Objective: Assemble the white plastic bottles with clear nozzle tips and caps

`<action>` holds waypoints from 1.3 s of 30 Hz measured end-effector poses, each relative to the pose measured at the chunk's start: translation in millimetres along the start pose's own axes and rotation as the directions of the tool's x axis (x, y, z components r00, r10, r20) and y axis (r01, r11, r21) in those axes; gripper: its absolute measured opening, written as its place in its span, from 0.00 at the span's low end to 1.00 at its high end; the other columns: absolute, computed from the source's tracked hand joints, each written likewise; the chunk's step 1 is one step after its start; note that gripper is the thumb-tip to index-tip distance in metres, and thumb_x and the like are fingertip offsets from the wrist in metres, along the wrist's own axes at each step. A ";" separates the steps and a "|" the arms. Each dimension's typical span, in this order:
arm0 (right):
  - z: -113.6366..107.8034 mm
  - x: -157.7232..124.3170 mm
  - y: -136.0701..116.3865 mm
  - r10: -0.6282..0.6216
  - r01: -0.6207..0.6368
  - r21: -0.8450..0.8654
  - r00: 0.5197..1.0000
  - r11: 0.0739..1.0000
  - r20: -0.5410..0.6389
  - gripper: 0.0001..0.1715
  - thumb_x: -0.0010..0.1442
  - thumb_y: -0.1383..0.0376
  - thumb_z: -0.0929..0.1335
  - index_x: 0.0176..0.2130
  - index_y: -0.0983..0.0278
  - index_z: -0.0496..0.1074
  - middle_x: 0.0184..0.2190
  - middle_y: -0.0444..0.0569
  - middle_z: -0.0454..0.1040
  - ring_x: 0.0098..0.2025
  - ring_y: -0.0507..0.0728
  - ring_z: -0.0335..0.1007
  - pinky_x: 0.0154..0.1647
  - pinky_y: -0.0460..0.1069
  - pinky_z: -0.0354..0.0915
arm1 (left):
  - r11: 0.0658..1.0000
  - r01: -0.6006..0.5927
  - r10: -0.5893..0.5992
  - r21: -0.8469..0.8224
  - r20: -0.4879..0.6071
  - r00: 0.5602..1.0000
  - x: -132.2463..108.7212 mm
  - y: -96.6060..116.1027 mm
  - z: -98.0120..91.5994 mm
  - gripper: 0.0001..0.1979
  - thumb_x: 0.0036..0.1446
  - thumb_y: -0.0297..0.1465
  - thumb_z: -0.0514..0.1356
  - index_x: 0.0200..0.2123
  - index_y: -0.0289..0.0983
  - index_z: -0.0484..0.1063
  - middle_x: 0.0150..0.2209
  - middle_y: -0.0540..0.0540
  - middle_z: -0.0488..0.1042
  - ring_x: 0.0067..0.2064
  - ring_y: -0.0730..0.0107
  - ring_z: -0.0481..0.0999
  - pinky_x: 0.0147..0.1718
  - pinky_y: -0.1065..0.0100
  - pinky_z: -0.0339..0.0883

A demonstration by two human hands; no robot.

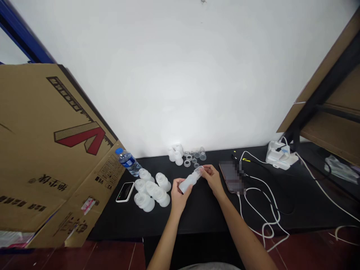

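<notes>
Carton [81, 180] prints a big red V, smaller characters hard to read; one blue-capped water bottle [128, 161], label illegible; about six white bottles [163, 183], overlapping; one held bottle [186, 183] over black table [202, 213], left hand [177, 195] gripping its body, right hand [213, 180] pinching its clear top [198, 170].

White wall [180, 75] facing us (softly bright toward the middle), black desk [202, 213] against it, red tiled floor [112, 257] below, blue frame [22, 36] at left.
</notes>
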State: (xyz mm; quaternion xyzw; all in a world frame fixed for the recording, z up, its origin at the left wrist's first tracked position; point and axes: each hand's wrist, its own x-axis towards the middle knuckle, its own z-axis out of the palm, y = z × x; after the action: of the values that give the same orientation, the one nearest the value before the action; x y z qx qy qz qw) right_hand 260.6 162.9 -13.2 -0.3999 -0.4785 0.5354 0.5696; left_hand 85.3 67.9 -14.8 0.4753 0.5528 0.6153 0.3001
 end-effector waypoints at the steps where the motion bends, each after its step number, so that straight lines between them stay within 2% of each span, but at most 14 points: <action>1: 0.6 -0.4 0.2 -0.011 0.011 -0.006 1.000 1.000 0.008 0.32 0.54 0.40 0.80 0.43 0.60 0.75 0.39 0.54 0.84 0.43 0.65 0.83 0.46 0.57 0.79 | 1.000 -0.011 0.011 0.002 0.007 1.000 -0.2 -0.5 0.1 0.23 0.56 0.45 0.74 0.46 0.39 0.71 0.44 0.43 0.77 0.43 0.60 0.80 0.44 0.61 0.76; 4: 2.6 -2.0 1.4 -0.028 0.028 -0.034 1.000 0.999 0.006 0.32 0.55 0.40 0.79 0.44 0.61 0.76 0.39 0.54 0.84 0.44 0.65 0.83 0.45 0.57 0.79 | 0.999 -0.037 0.037 -0.021 0.004 0.999 -0.6 -1.5 0.8 0.23 0.57 0.44 0.74 0.46 0.39 0.70 0.45 0.42 0.78 0.46 0.58 0.82 0.46 0.59 0.77; 10: 2.9 -5.1 -0.6 -0.016 0.016 -0.141 1.000 0.990 -0.001 0.31 0.57 0.37 0.76 0.40 0.60 0.76 0.38 0.53 0.83 0.41 0.64 0.81 0.35 0.54 0.79 | 0.995 -0.037 0.033 -0.088 -0.048 0.998 0.3 -3.8 2.3 0.24 0.57 0.43 0.74 0.45 0.41 0.66 0.48 0.40 0.79 0.49 0.56 0.83 0.50 0.55 0.78; 13: 1.8 -6.8 -3.8 -0.072 0.075 -0.227 0.997 0.971 0.020 0.29 0.62 0.37 0.73 0.39 0.60 0.76 0.37 0.51 0.82 0.41 0.62 0.79 0.36 0.53 0.79 | 0.997 -0.032 0.027 -0.074 -0.065 0.997 1.3 -6.2 1.1 0.24 0.56 0.43 0.74 0.45 0.41 0.67 0.47 0.41 0.79 0.48 0.56 0.83 0.49 0.55 0.78; 17: 1.7 -8.9 -6.6 -0.114 0.131 -0.295 0.991 0.947 0.073 0.27 0.65 0.39 0.71 0.39 0.59 0.77 0.39 0.49 0.82 0.42 0.61 0.78 0.40 0.52 0.77 | 0.999 0.000 0.002 0.047 -0.055 0.998 2.5 -6.1 -2.3 0.25 0.54 0.43 0.75 0.50 0.39 0.74 0.47 0.41 0.81 0.50 0.51 0.83 0.51 0.53 0.77; 20: 2.5 -9.8 -7.5 -0.097 0.127 -0.273 0.988 0.954 0.122 0.27 0.65 0.39 0.71 0.39 0.59 0.77 0.40 0.49 0.82 0.43 0.61 0.78 0.41 0.52 0.77 | 0.994 0.006 -0.004 0.111 -0.018 1.000 2.7 -2.4 -4.5 0.25 0.55 0.42 0.74 0.53 0.40 0.78 0.50 0.40 0.82 0.53 0.46 0.82 0.55 0.48 0.75; 23: 3.1 -9.9 -8.4 -0.075 0.111 -0.240 0.985 0.964 0.154 0.27 0.65 0.39 0.71 0.37 0.59 0.76 0.39 0.48 0.80 0.42 0.60 0.77 0.41 0.52 0.77 | 0.991 -0.006 0.008 0.131 -0.011 1.000 2.7 0.3 -5.6 0.21 0.57 0.42 0.73 0.50 0.39 0.81 0.49 0.39 0.83 0.51 0.45 0.82 0.53 0.45 0.76; 26: 3.4 -9.8 -9.6 -0.062 0.099 -0.217 0.983 0.971 0.173 0.27 0.65 0.39 0.71 0.35 0.59 0.75 0.38 0.48 0.80 0.42 0.60 0.77 0.41 0.53 0.78 | 0.995 -0.007 0.011 0.100 -0.040 0.999 2.9 -1.6 -5.5 0.19 0.56 0.40 0.74 0.48 0.40 0.82 0.46 0.39 0.83 0.47 0.45 0.83 0.50 0.44 0.77; 31: 4.8 -9.8 -11.2 -0.033 0.066 -0.183 0.984 0.981 0.177 0.29 0.62 0.37 0.73 0.33 0.59 0.73 0.38 0.48 0.81 0.41 0.60 0.78 0.40 0.53 0.79 | 1.000 -0.002 0.004 0.031 -0.057 0.998 3.1 -7.3 -4.7 0.17 0.55 0.38 0.75 0.47 0.40 0.82 0.44 0.39 0.82 0.47 0.45 0.83 0.48 0.44 0.78; 39: 4.4 -10.5 -11.9 0.000 0.033 -0.173 0.982 0.984 0.188 0.30 0.60 0.37 0.75 0.31 0.59 0.71 0.33 0.47 0.79 0.37 0.60 0.76 0.37 0.53 0.77 | 0.998 0.001 0.001 0.060 -0.040 0.999 2.2 -6.4 -4.6 0.16 0.56 0.39 0.74 0.46 0.41 0.81 0.45 0.39 0.82 0.48 0.43 0.82 0.51 0.39 0.76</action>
State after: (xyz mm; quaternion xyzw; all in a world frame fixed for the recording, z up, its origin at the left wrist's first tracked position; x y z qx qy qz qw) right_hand 259.4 151.0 -1.9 -0.3922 -0.5787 0.5216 0.4891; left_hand 79.2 69.3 -20.1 0.4719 0.5768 0.6077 0.2745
